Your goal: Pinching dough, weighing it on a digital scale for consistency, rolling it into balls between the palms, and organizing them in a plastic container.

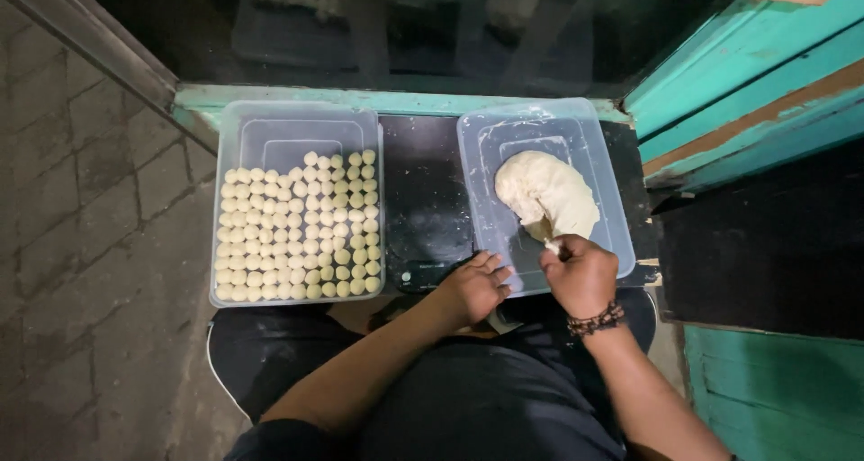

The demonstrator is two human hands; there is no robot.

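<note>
A pale lump of dough [545, 194] lies in a clear plastic tray [594, 146] on the right. My right hand [580, 274], with a beaded bracelet on the wrist, pinches the dough's near end at the tray's front edge. My left hand [477, 286] rests with fingers spread on the front left corner of that tray. To the left, a second clear tray [270, 128] holds several rows of small dough balls [297, 232], filling its near two thirds.
A black flat slab [421, 200] sits between the two trays. Grey paving bricks [81, 227] lie to the left. Turquoise painted wood [747, 92] runs along the back and right. My dark-clothed lap [468, 398] fills the foreground.
</note>
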